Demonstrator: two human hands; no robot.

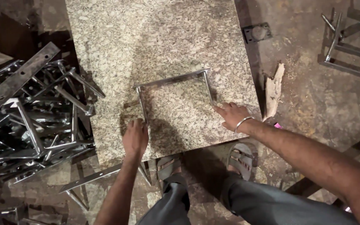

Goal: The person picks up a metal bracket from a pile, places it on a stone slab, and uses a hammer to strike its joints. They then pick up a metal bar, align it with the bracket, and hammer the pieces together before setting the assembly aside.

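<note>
A U-shaped frame of thin steel bars [172,79] lies flat on a speckled granite slab [146,37], its open side toward me. My left hand [135,136] rests on the slab with fingers curled at the near end of the frame's left leg. My right hand [231,115], with a metal bangle at the wrist, has its fingers pressed down at the near end of the right leg. My two sandalled feet [241,157] stand just below the slab's near edge.
A big heap of similar steel brackets [30,121] fills the left side. More steel pieces [348,46] lie at the top right. A small square metal plate [256,32] and a wood splinter [274,89] sit right of the slab. A loose bracket [92,177] lies by my left foot.
</note>
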